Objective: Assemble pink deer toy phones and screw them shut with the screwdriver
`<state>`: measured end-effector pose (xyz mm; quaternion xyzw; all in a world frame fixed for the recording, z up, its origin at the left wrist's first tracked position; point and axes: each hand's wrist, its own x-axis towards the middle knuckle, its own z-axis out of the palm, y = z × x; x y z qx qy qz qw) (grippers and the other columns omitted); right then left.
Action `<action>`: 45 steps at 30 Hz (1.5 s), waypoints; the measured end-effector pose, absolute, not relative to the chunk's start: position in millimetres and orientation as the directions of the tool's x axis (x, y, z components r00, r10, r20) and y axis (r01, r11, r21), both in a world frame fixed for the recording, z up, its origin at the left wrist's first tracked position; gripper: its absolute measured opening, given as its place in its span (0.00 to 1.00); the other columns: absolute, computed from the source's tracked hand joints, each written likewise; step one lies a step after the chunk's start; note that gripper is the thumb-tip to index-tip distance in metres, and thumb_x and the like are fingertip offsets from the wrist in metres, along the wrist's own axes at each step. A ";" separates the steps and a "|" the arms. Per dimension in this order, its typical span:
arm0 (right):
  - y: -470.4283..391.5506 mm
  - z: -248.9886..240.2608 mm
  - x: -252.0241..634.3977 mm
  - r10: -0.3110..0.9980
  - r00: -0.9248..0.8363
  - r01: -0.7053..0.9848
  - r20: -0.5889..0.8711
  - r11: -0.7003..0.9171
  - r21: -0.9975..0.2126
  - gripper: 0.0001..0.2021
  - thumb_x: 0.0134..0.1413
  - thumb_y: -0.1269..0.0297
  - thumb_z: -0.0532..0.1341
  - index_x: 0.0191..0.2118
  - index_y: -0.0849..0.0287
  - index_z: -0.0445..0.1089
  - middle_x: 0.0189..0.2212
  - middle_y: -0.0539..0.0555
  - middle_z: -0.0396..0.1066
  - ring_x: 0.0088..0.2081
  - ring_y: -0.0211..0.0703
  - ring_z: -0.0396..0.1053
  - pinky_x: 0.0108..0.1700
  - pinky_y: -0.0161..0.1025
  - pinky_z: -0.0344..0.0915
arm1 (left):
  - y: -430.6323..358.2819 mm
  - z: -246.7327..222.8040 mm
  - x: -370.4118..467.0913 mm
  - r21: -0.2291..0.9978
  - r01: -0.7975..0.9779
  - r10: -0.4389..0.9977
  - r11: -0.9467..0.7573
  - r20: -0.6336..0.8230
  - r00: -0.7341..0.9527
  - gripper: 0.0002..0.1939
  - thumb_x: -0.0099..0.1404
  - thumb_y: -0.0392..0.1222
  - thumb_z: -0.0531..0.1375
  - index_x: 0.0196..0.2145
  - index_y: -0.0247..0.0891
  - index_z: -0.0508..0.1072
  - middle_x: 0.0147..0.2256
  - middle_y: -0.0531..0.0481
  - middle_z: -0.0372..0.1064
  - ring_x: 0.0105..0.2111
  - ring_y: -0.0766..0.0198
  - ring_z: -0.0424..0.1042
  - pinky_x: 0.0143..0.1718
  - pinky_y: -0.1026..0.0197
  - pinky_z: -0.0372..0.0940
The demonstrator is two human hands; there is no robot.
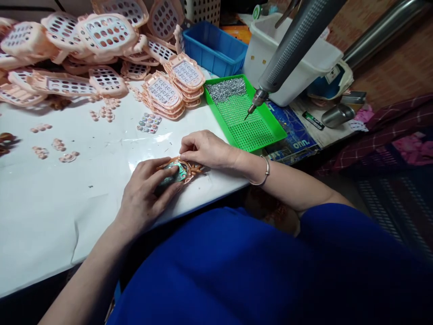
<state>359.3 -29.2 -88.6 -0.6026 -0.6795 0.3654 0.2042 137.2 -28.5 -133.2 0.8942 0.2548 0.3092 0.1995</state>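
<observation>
A small toy phone casing (185, 165) with a green circuit board (181, 170) lies in front of me on the white table, brown antler-like prongs (196, 169) at its right end. My left hand (146, 187) grips it, with fingers over the board and the thumb along its near edge. At the casing's far edge, my right hand (206, 149) has its thumb and fingers pinched together; whatever is between the fingertips is too small to make out. Just beyond lies a cluster of small printed buttons (149, 123).
Stacked pink phone shells (164, 95) stand behind, with a larger heap of pink shells (104, 34) at the back left. A green tray (233, 135) holds screws (228, 90); an electric screwdriver (267, 81) hangs over it. Blue bin (216, 47) and white bin (257, 58) stand behind.
</observation>
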 end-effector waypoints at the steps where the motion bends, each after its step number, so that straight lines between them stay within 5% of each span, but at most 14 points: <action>1: -28.2 -88.5 358.8 0.965 -0.194 0.660 -0.174 -0.003 -0.751 0.04 0.56 0.77 0.64 0.31 0.66 0.72 0.27 0.48 0.68 0.32 0.31 0.61 0.39 0.34 0.55 | -28.4 -133.5 137.2 0.513 0.340 0.584 -0.788 0.448 0.677 0.12 0.70 0.46 0.63 0.50 0.45 0.76 0.53 0.41 0.75 0.50 0.50 0.76 0.50 0.46 0.73; 6: -33.0 -96.7 361.5 0.984 -0.155 0.594 -0.087 0.022 -0.804 0.10 0.55 0.75 0.66 0.29 0.62 0.63 0.31 0.47 0.67 0.33 0.32 0.61 0.40 0.34 0.57 | -27.9 -136.3 137.7 0.540 0.334 0.601 -0.772 0.453 0.658 0.12 0.69 0.49 0.64 0.49 0.47 0.77 0.52 0.41 0.75 0.50 0.49 0.76 0.50 0.44 0.73; 11: -44.3 -104.4 366.3 0.970 -0.226 0.418 -0.087 0.016 -0.908 0.04 0.57 0.70 0.63 0.36 0.62 0.66 0.33 0.48 0.69 0.34 0.34 0.64 0.41 0.36 0.62 | -29.1 -135.6 138.5 0.570 0.364 0.641 -0.736 0.416 0.646 0.13 0.69 0.52 0.63 0.47 0.48 0.78 0.52 0.42 0.75 0.50 0.48 0.76 0.51 0.43 0.72; 18: -35.0 -103.8 364.4 0.963 -0.256 0.505 -0.086 0.057 -0.861 0.11 0.49 0.79 0.65 0.32 0.61 0.62 0.34 0.48 0.67 0.35 0.33 0.63 0.40 0.33 0.61 | -28.9 -135.6 137.0 0.591 0.350 0.643 -0.727 0.406 0.649 0.14 0.69 0.53 0.64 0.48 0.47 0.78 0.52 0.41 0.75 0.51 0.48 0.75 0.52 0.44 0.72; 26: -38.0 -97.2 363.8 0.974 -0.169 0.430 -0.148 -0.063 -0.901 0.04 0.59 0.73 0.61 0.40 0.62 0.68 0.32 0.48 0.70 0.34 0.33 0.66 0.40 0.34 0.63 | -29.5 -143.5 137.5 0.532 0.374 0.630 -0.760 0.460 0.626 0.17 0.70 0.55 0.61 0.49 0.45 0.77 0.54 0.40 0.74 0.52 0.48 0.75 0.53 0.43 0.72; 37: -25.3 -97.1 356.3 0.972 -0.169 0.510 -0.166 -0.058 -0.858 0.07 0.52 0.79 0.61 0.27 0.62 0.65 0.26 0.46 0.65 0.30 0.32 0.61 0.36 0.33 0.57 | -29.1 -138.5 141.1 0.555 0.381 0.649 -0.739 0.436 0.624 0.13 0.69 0.53 0.62 0.46 0.47 0.77 0.50 0.43 0.76 0.49 0.49 0.74 0.51 0.45 0.71; 41: -29.3 -103.0 363.0 0.981 -0.134 0.450 -0.142 -0.067 -0.891 0.03 0.56 0.74 0.64 0.35 0.63 0.68 0.30 0.47 0.68 0.31 0.31 0.65 0.37 0.32 0.61 | -32.7 -134.2 141.2 0.650 0.387 0.721 -0.654 0.380 0.579 0.16 0.66 0.55 0.63 0.47 0.45 0.76 0.49 0.43 0.76 0.49 0.49 0.75 0.53 0.45 0.70; 45: -39.1 -106.0 363.9 0.992 0.122 0.326 0.037 -0.005 -0.945 0.09 0.63 0.67 0.61 0.47 0.62 0.67 0.43 0.53 0.72 0.31 0.29 0.67 0.38 0.32 0.68 | -35.0 -127.6 143.0 0.934 0.246 0.929 -0.261 0.174 0.325 0.32 0.58 0.59 0.69 0.55 0.45 0.69 0.49 0.44 0.75 0.48 0.50 0.76 0.52 0.46 0.71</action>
